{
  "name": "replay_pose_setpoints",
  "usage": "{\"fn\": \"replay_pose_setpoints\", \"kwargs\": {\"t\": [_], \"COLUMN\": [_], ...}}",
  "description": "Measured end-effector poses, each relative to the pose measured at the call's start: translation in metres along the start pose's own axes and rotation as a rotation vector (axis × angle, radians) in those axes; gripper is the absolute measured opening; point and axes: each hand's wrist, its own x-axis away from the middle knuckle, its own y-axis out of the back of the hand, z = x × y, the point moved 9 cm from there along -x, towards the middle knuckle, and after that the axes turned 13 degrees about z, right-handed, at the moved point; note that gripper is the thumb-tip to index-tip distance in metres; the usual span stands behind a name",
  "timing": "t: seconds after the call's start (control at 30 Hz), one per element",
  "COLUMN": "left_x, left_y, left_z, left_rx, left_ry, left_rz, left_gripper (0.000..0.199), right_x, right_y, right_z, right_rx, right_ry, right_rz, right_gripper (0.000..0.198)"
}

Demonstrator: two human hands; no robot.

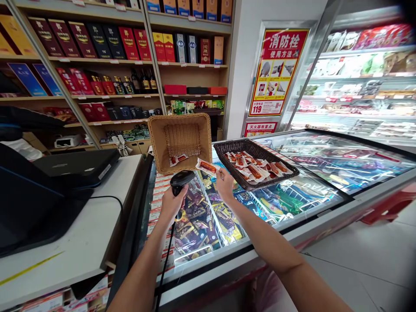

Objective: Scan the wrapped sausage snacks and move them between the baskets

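Note:
My left hand (173, 201) is wrapped around the handle of a black barcode scanner (182, 177), whose cable hangs down along my forearm. Between the fingers of my right hand (225, 184) is one end of a packaged sausage (207, 166) in clear-and-white wrapping. That sausage is level with the scanner head, a little to its right. Behind them a tan wicker basket (152, 143) is tilted toward me, with a few similar packets (178, 160) at its bottom. To the right, a dark brown basket (251, 187) holds several more packaged sausages (256, 171).
Both baskets rest on a glass-topped chest freezer (269, 225) full of packaged goods. At left stands a white counter (81, 229) with a black checkout machine (35, 199). Shelves of boxed bottles (97, 41) line the back wall; a lit display fridge (364, 86) is at right.

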Motion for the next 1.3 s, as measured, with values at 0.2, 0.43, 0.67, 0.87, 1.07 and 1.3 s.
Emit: {"fn": "replay_pose_setpoints", "kwargs": {"t": [0.2,0.43,0.67,0.87,1.07,1.3], "left_x": [0.001,0.003,0.002,0.001,0.002,0.009], "left_y": [0.0,-0.001,-0.001,0.012,0.053,0.086], "left_z": [-0.002,-0.004,-0.003,-0.013,-0.017,-0.003], "left_rx": [-0.015,-0.016,-0.031,0.044,0.18,0.375], "left_ry": [0.003,0.015,0.008,-0.022,-0.035,-0.051], "left_rz": [0.02,0.016,0.012,-0.038,-0.222,-0.447], "left_gripper": [0.049,0.051,0.049,0.053,0.054,0.054], "right_x": [0.001,0.0,0.0,-0.014,-0.023,-0.008], "right_y": [0.0,-0.001,0.001,0.069,0.122,0.047], "right_z": [0.0,-0.001,0.001,0.007,-0.003,0.043], "right_rx": [-0.019,-0.061,-0.025,0.228,0.404,0.624], "right_ry": [0.028,0.032,0.002,-0.039,-0.166,0.181], "right_rz": [-0.009,-0.025,-0.035,-0.338,-0.454,-0.346], "right_gripper": [0.029,0.027,0.026,0.029,0.035,0.038]}}
